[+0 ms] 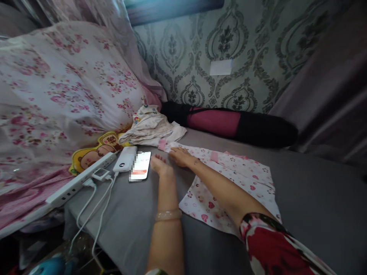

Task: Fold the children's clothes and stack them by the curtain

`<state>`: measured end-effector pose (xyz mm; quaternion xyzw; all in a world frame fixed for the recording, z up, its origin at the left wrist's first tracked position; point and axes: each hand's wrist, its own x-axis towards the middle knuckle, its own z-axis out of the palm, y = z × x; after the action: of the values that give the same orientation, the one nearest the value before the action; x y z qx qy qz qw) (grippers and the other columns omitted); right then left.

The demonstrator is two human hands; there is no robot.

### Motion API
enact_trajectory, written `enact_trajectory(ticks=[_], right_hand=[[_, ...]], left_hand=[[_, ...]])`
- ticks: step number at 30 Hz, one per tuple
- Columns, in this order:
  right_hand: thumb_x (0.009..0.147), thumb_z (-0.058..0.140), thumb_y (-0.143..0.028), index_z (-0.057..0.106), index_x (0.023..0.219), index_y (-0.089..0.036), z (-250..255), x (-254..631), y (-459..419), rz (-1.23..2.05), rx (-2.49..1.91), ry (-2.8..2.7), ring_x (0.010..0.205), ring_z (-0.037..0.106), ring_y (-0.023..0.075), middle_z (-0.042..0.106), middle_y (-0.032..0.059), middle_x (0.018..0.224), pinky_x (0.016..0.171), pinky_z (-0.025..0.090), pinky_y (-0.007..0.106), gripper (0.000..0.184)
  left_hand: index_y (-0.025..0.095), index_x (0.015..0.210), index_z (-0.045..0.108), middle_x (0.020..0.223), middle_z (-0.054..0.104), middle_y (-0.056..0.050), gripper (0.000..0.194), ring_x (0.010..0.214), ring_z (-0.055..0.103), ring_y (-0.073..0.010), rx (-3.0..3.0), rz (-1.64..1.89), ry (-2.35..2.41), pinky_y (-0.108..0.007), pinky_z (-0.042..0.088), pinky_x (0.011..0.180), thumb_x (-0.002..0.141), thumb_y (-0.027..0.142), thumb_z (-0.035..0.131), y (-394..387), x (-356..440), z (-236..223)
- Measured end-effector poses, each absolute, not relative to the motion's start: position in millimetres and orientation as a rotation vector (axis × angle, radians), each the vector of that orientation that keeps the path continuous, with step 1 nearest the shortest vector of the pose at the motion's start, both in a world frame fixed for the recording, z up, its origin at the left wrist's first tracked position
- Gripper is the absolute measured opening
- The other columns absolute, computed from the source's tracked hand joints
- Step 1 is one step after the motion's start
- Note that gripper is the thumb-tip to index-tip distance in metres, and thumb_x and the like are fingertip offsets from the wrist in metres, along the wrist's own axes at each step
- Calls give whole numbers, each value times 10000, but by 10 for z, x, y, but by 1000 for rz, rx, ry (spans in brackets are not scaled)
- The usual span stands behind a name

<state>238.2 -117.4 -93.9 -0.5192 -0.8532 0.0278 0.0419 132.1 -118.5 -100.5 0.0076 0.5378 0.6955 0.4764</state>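
A white garment [229,172] printed with pink hearts and flowers lies spread on the grey bed surface, with pink tabs near its upper edge. My right hand [181,156] rests palm down on its upper left part, fingers stretched out. Just left of it, my left hand [161,164] is on the grey sheet with its fingers loosely bent and nothing visible in them. A lit phone [140,166], partly blurred out, lies beside the left fingers. My right forearm covers part of the garment.
A white power bank [125,159] and a power strip [82,178] with white cables lie left of the phone. Behind are a yellow cartoon cushion [96,152], a crumpled pile of light clothes [155,128] and a long black and maroon bundle [218,122] along the wall.
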Motion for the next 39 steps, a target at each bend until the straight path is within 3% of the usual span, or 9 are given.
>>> enact_trajectory(ticks=[4, 8, 16, 21, 23, 27, 31, 35, 39], right_hand=[[937, 368, -277, 563, 1223, -271, -1004, 2107, -1016, 161, -1702, -2557, 1234, 402, 291, 412, 83, 1418, 982, 340, 481, 346], [909, 392, -223, 501, 1284, -228, -1032, 2094, -935, 225, -1738, -2523, 1257, 378, 300, 457, 95, 1389, 1020, 301, 519, 391], [918, 374, -193, 517, 1272, -215, -982, 2283, -923, 321, -1553, -2444, 1215, 458, 232, 519, 71, 1353, 993, 371, 388, 383], [871, 406, -109, 613, 1175, -186, -947, 2416, -1089, 450, -1189, -2455, 1177, 514, 173, 596, 45, 1276, 1010, 358, 299, 375], [878, 394, -110, 617, 1186, -194, -930, 2557, -1173, 483, -1169, -2376, 1194, 511, 158, 595, 35, 1287, 1018, 353, 284, 390], [925, 353, -167, 580, 1248, -167, -934, 3075, -1335, 335, -1595, -2062, 1187, 522, 164, 601, 69, 1280, 1020, 349, 280, 395], [947, 295, -168, 597, 1211, -147, -1005, 3645, -1546, 165, -2042, -1856, 1143, 540, 180, 623, 95, 1222, 974, 360, 266, 401], [958, 311, -206, 567, 1264, -157, -1087, 3866, -1769, 152, -2136, -1922, 1155, 508, 187, 595, 103, 1236, 981, 327, 265, 402], [968, 327, -299, 548, 1287, -268, -1123, 3779, -1841, 129, -2193, -1919, 1148, 471, 214, 544, 71, 1265, 971, 331, 313, 389]], left_hand=[[202, 925, 533, 952, 559, -33, 194, 931, 608, -148, 14, 1675, 1299, -234, 495, 719, 838, 331, 417, -1171, 1257, -1047], [219, 991, 572, 1056, 575, -72, 354, 1048, 586, -159, 154, 1573, 1273, -236, 493, 783, 883, 436, 313, -1141, 1300, -1087], [249, 1153, 586, 1153, 597, -93, 587, 1112, 578, -155, 411, 1488, 1150, -233, 484, 830, 926, 527, 122, -1088, 1387, -1077], [192, 1008, 630, 942, 640, -83, 575, 951, 636, -174, 320, 1489, 945, -248, 510, 768, 931, 546, 183, -1087, 1425, -1045], [182, 947, 622, 949, 636, -86, 559, 946, 635, -165, 315, 1462, 956, -235, 508, 757, 933, 538, 192, -1083, 1419, -1047], [197, 884, 614, 1055, 624, -88, 523, 1010, 610, -147, 342, 1450, 965, -214, 493, 771, 930, 537, 220, -1089, 1406, -1030], [203, 839, 638, 1016, 640, -65, 481, 945, 614, -141, 353, 1502, 928, -218, 481, 745, 931, 516, 283, -1105, 1490, -958], [193, 826, 659, 955, 660, -40, 432, 737, 592, -119, 479, 1535, 966, -236, 452, 666, 915, 505, 373, -1037, 1615, -816], [193, 848, 665, 938, 661, -34, 433, 702, 579, -107, 731, 1577, 967, -228, 420, 642, 868, 561, 438, -817, 1676, -557]])
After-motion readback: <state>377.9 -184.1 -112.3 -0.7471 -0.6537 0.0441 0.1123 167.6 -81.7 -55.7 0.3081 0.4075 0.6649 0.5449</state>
